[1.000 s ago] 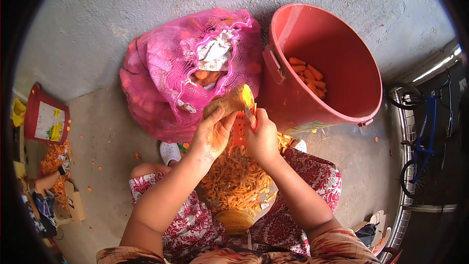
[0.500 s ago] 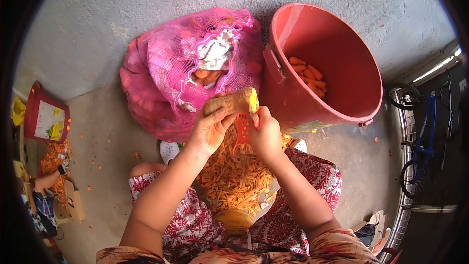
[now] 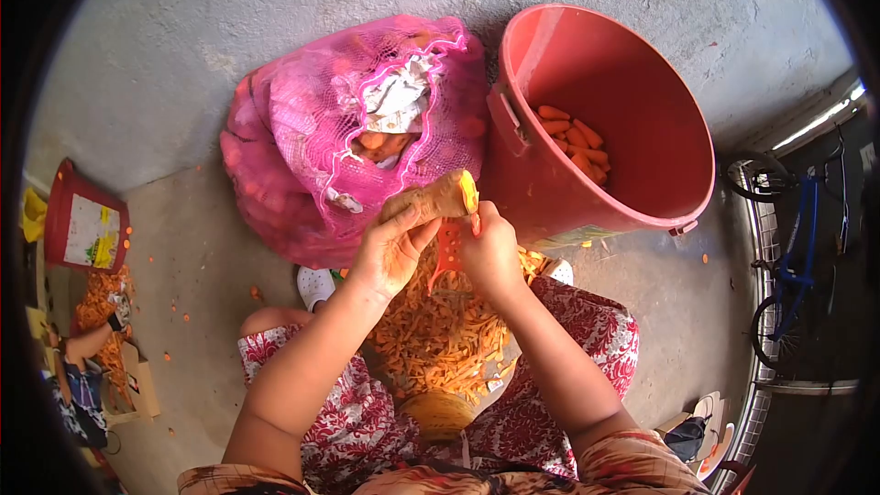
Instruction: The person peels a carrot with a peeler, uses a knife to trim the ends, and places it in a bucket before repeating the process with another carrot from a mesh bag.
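My left hand (image 3: 392, 252) grips an unpeeled carrot (image 3: 434, 200) by its brown lower part, the carrot's cut orange tip pointing up and right. My right hand (image 3: 490, 252) holds an orange peeler (image 3: 448, 247), its blade end resting against the carrot near the tip. Both hands are above a heap of carrot peelings (image 3: 440, 335) that lies in my lap on a red patterned skirt (image 3: 587, 335).
A pink mesh sack of carrots (image 3: 312, 147) lies on the concrete floor just beyond my hands. A red bucket (image 3: 642, 82) holding peeled carrots (image 3: 573, 142) stands at its right. A second red bucket (image 3: 82, 220) and more peelings are far left, a blue bicycle (image 3: 797, 247) far right.
The peeler has shifted along the carrot's tip, first up then slightly back down. The carrot has turned a little in my left hand. The view has drifted slightly.
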The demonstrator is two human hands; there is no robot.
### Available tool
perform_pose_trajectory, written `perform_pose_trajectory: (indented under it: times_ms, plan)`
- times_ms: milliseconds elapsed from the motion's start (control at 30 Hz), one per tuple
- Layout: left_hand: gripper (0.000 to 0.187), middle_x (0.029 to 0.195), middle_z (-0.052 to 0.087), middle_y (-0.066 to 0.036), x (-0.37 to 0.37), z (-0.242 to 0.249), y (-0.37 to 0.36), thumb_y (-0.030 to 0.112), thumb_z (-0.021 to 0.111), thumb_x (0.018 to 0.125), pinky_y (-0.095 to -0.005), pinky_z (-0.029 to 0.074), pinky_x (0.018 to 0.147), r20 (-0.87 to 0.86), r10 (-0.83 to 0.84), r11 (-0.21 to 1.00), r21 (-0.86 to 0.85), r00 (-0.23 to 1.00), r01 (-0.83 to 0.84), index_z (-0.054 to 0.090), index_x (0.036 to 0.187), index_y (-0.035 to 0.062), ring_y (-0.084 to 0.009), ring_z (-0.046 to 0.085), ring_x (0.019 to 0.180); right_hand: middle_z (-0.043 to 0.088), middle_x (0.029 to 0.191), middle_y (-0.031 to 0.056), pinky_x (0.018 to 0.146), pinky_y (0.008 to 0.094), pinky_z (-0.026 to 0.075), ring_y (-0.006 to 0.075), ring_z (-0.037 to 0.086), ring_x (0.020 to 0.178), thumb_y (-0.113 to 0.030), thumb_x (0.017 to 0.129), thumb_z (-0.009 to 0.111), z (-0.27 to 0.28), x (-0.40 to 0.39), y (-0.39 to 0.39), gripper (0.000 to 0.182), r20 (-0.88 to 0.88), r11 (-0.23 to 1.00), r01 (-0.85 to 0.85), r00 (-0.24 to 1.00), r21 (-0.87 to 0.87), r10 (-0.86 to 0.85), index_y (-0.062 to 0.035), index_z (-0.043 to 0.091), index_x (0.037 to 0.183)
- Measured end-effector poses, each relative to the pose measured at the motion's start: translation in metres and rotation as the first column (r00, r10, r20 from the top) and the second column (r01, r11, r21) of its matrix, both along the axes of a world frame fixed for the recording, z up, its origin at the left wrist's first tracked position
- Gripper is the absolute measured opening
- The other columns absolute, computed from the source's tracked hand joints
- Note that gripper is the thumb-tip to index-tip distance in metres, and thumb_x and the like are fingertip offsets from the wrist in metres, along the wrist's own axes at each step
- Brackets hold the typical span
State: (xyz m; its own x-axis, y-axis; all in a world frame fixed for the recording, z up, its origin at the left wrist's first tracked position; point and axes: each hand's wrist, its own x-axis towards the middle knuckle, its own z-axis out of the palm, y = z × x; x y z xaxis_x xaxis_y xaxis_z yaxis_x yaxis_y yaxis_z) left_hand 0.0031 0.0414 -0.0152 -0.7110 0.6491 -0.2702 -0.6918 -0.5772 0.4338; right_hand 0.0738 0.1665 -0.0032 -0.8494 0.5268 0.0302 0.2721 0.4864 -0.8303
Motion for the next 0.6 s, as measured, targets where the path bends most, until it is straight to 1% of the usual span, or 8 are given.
perform_pose_trajectory:
  times_ms: [200,233,300,333,400,467,533,600]
  plan:
    - [0.032,0.104,0.054,-0.011,0.004,0.013,0.002,0.000,0.058,0.074,-0.0311,0.044,0.087,-0.299,0.064,0.988,-0.115,0.952,-0.103,0.048,0.104,0.0009,-0.0199,0.052,0.099,0.054,0.066,0.0259,0.058,0.0445,0.043,0.0415,0.054,0.068,-0.012,0.076,0.052,-0.010,-0.001,0.000,0.016,0.014,0.993,-0.009,1.000,-0.120,0.011,0.0036,0.047,0.080]
    - [0.032,0.104,0.054,-0.011,0.005,0.017,0.003,-0.001,0.059,0.073,-0.0313,0.044,0.087,-0.474,0.064,0.974,-0.163,0.878,-0.159,0.048,0.104,0.0006,-0.0204,0.052,0.099,0.054,0.067,0.0260,0.058,0.0446,0.043,0.0416,0.054,0.068,-0.012,0.077,0.051,-0.017,-0.002,0.001,0.016,0.003,0.988,-0.010,1.000,-0.155,0.010,0.0035,0.048,0.080]
    - [0.033,0.105,0.053,-0.012,0.005,0.023,0.005,-0.002,0.059,0.072,-0.0317,0.044,0.086,-0.766,0.019,0.931,-0.221,0.643,-0.291,0.048,0.103,0.0001,-0.0215,0.052,0.099,0.055,0.068,0.0261,0.059,0.0444,0.043,0.0418,0.054,0.069,-0.012,0.078,0.050,-0.026,-0.002,-0.002,0.016,-0.068,0.985,-0.028,0.998,-0.172,0.017,0.0034,0.048,0.080]
    - [0.031,0.103,0.054,-0.011,0.005,0.024,0.006,-0.002,0.058,0.073,-0.0317,0.045,0.085,-0.752,0.028,0.931,-0.221,0.659,-0.292,0.048,0.103,-0.0004,-0.0210,0.052,0.099,0.055,0.068,0.0261,0.060,0.0443,0.043,0.0418,0.054,0.070,-0.012,0.078,0.049,-0.027,-0.003,-0.003,0.016,-0.103,0.983,-0.038,0.994,-0.180,0.019,0.0033,0.049,0.081]
    - [0.031,0.102,0.055,-0.011,-0.002,0.014,0.001,-0.002,0.058,0.073,-0.0313,0.046,0.084,-0.375,0.042,0.987,-0.129,0.926,-0.097,0.049,0.103,-0.0004,-0.0207,0.053,0.098,0.055,0.069,0.0260,0.060,0.0437,0.043,0.0415,0.055,0.070,-0.011,0.078,0.048,-0.018,-0.002,-0.002,0.015,-0.014,0.983,-0.011,1.000,-0.183,0.009,0.0038,0.049,0.081]
    - [0.030,0.099,0.056,-0.011,-0.005,0.006,-0.002,-0.002,0.058,0.074,-0.0312,0.047,0.083,-0.005,-0.017,1.000,0.013,1.000,0.017,0.050,0.102,-0.0004,-0.0204,0.055,0.096,0.055,0.069,0.0258,0.061,0.0431,0.043,0.0411,0.055,0.071,-0.010,0.078,0.047,-0.010,-0.003,0.000,0.014,0.040,0.986,-0.011,0.999,-0.165,0.018,0.0041,0.049,0.081]
    - [0.031,0.101,0.055,-0.011,-0.005,0.005,-0.002,-0.003,0.058,0.073,-0.0310,0.047,0.083,-0.034,-0.013,1.000,-0.008,0.999,0.012,0.049,0.103,-0.0006,-0.0204,0.055,0.095,0.055,0.070,0.0257,0.061,0.0427,0.044,0.0407,0.055,0.071,-0.009,0.077,0.047,-0.008,-0.004,0.005,0.014,0.057,0.991,-0.029,0.998,-0.131,0.037,0.0043,0.049,0.081]
    - [0.032,0.102,0.055,-0.012,-0.003,0.006,0.000,-0.003,0.058,0.073,-0.0307,0.046,0.083,-0.123,0.001,0.998,-0.067,0.992,-0.010,0.049,0.103,-0.0008,-0.0203,0.054,0.096,0.058,0.070,0.0166,0.059,0.0357,0.045,0.0272,0.057,0.066,-0.005,0.078,0.046,-0.015,-0.004,0.005,0.012,0.048,0.991,-0.039,0.998,-0.131,0.046,0.0036,0.052,0.084]
